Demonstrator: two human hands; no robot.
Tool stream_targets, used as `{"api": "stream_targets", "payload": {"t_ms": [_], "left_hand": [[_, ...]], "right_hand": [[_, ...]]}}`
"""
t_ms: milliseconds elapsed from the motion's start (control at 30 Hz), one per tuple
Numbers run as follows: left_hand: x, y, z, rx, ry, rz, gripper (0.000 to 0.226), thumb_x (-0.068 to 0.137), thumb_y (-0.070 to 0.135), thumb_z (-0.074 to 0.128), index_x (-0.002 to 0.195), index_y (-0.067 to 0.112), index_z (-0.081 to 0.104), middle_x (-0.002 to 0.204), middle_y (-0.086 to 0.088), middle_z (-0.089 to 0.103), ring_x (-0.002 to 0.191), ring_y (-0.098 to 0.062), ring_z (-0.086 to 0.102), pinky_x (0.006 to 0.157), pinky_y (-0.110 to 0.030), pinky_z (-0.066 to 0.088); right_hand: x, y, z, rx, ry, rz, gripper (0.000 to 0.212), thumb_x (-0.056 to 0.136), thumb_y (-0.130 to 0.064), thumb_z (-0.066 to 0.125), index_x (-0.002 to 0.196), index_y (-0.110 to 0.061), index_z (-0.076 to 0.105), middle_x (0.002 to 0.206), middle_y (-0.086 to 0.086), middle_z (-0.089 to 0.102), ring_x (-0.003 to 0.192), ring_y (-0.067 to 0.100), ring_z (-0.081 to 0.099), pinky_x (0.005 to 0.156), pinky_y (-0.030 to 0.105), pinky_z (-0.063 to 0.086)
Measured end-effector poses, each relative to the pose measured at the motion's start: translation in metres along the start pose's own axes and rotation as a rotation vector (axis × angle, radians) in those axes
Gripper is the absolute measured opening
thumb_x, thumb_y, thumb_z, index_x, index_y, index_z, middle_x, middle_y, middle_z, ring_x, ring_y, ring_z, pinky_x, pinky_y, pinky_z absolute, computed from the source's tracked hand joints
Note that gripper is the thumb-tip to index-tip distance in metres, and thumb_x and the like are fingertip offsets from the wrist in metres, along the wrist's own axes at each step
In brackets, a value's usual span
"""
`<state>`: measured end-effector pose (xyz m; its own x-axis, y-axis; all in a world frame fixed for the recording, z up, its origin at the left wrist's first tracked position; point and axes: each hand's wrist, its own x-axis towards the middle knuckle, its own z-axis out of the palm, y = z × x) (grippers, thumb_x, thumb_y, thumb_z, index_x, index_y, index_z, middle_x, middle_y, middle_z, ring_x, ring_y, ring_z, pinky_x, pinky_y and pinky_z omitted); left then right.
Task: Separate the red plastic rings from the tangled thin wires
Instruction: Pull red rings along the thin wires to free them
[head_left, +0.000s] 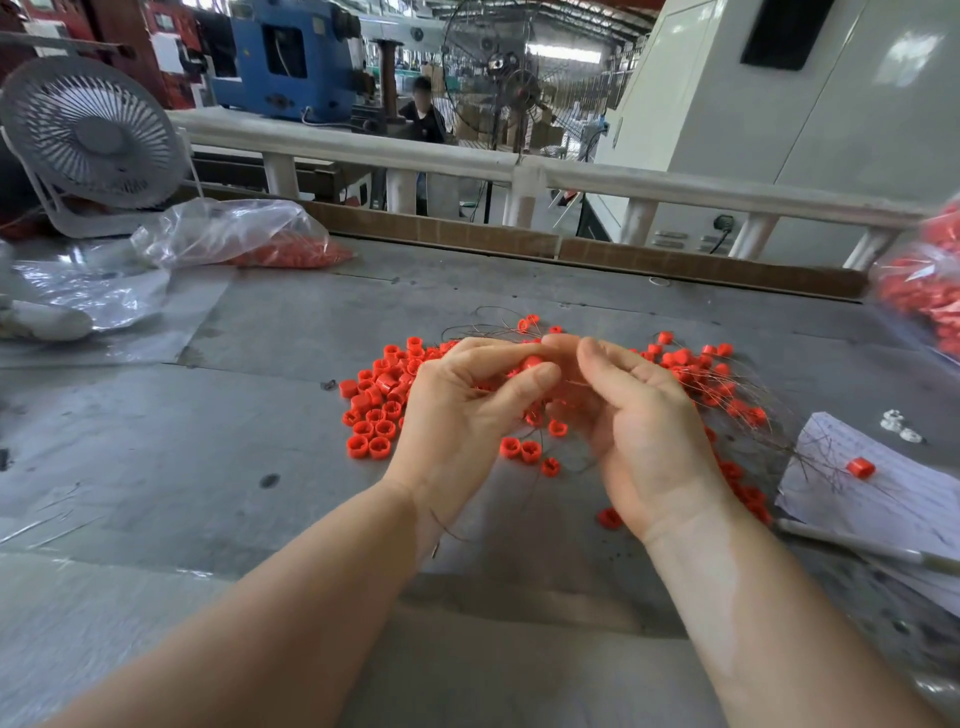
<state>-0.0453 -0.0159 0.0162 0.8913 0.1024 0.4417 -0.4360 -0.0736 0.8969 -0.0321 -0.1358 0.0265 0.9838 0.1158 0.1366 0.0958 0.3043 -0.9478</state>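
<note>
While one red ring (531, 362) is pinched between the thumb and forefinger of the left hand (457, 415), it sits raised above the table (260, 415), level with the fingertips of both hands and directly between them. The ring's open ends appear to face left and right, so its axis lies roughly along the line that joins the two hands. A thin wire (571, 383) runs from the ring rightward into the right hand (639, 436), whose thumb and forefinger are pressed together just beside the ring; whether they pinch the wire itself cannot be told, since the contact is hidden. The remaining fingers of both hands are loosely curled.

The relation that governs the coming move is this alignment: ring on the left, wire leading off to the right. A pull of the hands apart along that line would likely slide the ring off the wire.

Below and to the left of the left hand lies a pile of loose rings (379, 410), apparently already free of wire. To the right, behind and beneath the right hand, lies the tangle of wires with rings (722, 384), which extends onto a sheet of paper (893, 493). A clear bag of red parts (244, 239) lies at the far left of the table, and a small fan (93, 135) stands behind it.
</note>
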Motion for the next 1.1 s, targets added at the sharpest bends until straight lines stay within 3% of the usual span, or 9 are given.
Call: {"api": "stream_targets", "payload": {"t_ms": [67, 167, 300, 467, 633, 733, 833, 933, 1100], "left_hand": [[0.000, 0.001, -0.001, -0.009, 0.014, -0.001, 0.020, 0.073, 0.026, 0.070, 0.092, 0.023, 0.074, 0.089, -0.003, 0.065, 0.090, -0.018, 0.062, 0.085, -0.031, 0.051], [-0.002, 0.002, 0.001, -0.002, 0.042, 0.015, 0.021, 0.063, 0.036, 0.070, 0.083, 0.030, 0.074, 0.086, -0.011, 0.061, 0.082, -0.026, 0.059, 0.077, -0.035, 0.052], [-0.002, 0.005, 0.002, -0.034, 0.067, -0.007, 0.018, 0.055, 0.037, 0.074, 0.069, 0.026, 0.069, 0.082, -0.008, 0.059, 0.077, -0.026, 0.057, 0.076, -0.045, 0.051], [-0.004, 0.011, 0.002, -0.084, 0.060, -0.029, 0.019, 0.054, 0.031, 0.077, 0.065, 0.021, 0.065, 0.089, -0.029, 0.062, 0.078, -0.043, 0.059, 0.079, -0.056, 0.050], [-0.005, 0.013, 0.001, -0.112, 0.032, -0.029, 0.021, 0.053, 0.030, 0.076, 0.066, 0.019, 0.064, 0.089, -0.030, 0.062, 0.075, -0.036, 0.059, 0.079, -0.054, 0.050], [-0.005, 0.012, 0.001, -0.147, -0.010, -0.026, 0.022, 0.055, 0.027, 0.077, 0.073, 0.019, 0.068, 0.084, -0.023, 0.062, 0.074, -0.030, 0.058, 0.076, -0.049, 0.052], [-0.004, 0.008, 0.002, -0.182, -0.067, -0.045, 0.030, 0.061, 0.018, 0.083, 0.089, 0.017, 0.071, 0.079, -0.005, 0.065, 0.072, -0.017, 0.058, 0.074, -0.035, 0.052], [-0.003, 0.006, 0.000, -0.237, -0.095, -0.049, 0.025, 0.071, 0.015, 0.070, 0.095, 0.017, 0.072, 0.088, -0.004, 0.071, 0.079, -0.016, 0.061, 0.076, -0.027, 0.052], [-0.003, 0.006, -0.001, -0.258, -0.068, -0.038, 0.020, 0.074, 0.015, 0.069, 0.093, 0.012, 0.072, 0.091, -0.004, 0.074, 0.086, -0.013, 0.066, 0.081, -0.024, 0.053]], "right_hand": [[-0.001, -0.002, 0.000, 0.065, -0.073, 0.051, 0.019, 0.090, -0.011, 0.050, 0.087, -0.009, 0.069, 0.077, 0.003, 0.072, 0.067, 0.013, 0.067, 0.056, 0.021, 0.052], [-0.003, -0.004, 0.001, 0.126, -0.143, 0.103, 0.015, 0.076, -0.014, 0.056, 0.080, -0.010, 0.070, 0.072, 0.003, 0.071, 0.060, 0.013, 0.067, 0.051, 0.021, 0.053], [-0.003, -0.004, 0.000, 0.110, -0.169, 0.140, 0.017, 0.069, -0.018, 0.058, 0.069, -0.016, 0.075, 0.068, 0.000, 0.071, 0.055, 0.008, 0.065, 0.051, 0.018, 0.052], [-0.003, -0.005, 0.000, 0.123, -0.184, 0.151, 0.016, 0.069, -0.019, 0.060, 0.068, -0.017, 0.075, 0.067, 0.000, 0.070, 0.052, 0.007, 0.063, 0.048, 0.017, 0.049], [-0.003, -0.005, -0.001, 0.166, -0.216, 0.165, 0.014, 0.069, -0.019, 0.062, 0.072, -0.015, 0.075, 0.071, 0.003, 0.072, 0.057, 0.009, 0.066, 0.048, 0.017, 0.050], [-0.002, -0.005, -0.001, 0.234, -0.221, 0.164, 0.014, 0.071, -0.017, 0.063, 0.077, -0.011, 0.074, 0.076, 0.007, 0.072, 0.069, 0.018, 0.070, 0.057, 0.020, 0.055], [-0.001, -0.006, -0.002, 0.278, -0.155, 0.135, 0.016, 0.070, -0.015, 0.063, 0.082, -0.008, 0.072, 0.069, 0.002, 0.070, 0.062, 0.011, 0.067, 0.054, 0.018, 0.053], [0.000, -0.007, -0.004, 0.264, -0.102, 0.115, 0.024, 0.069, -0.016, 0.065, 0.090, -0.005, 0.069, 0.072, 0.002, 0.069, 0.055, 0.006, 0.061, 0.048, 0.015, 0.049], [0.001, -0.007, -0.005, 0.234, -0.103, 0.085, 0.011, 0.066, -0.019, 0.066, 0.070, -0.012, 0.073, 0.062, -0.001, 0.067, 0.051, 0.004, 0.057, 0.048, 0.014, 0.048]]}}
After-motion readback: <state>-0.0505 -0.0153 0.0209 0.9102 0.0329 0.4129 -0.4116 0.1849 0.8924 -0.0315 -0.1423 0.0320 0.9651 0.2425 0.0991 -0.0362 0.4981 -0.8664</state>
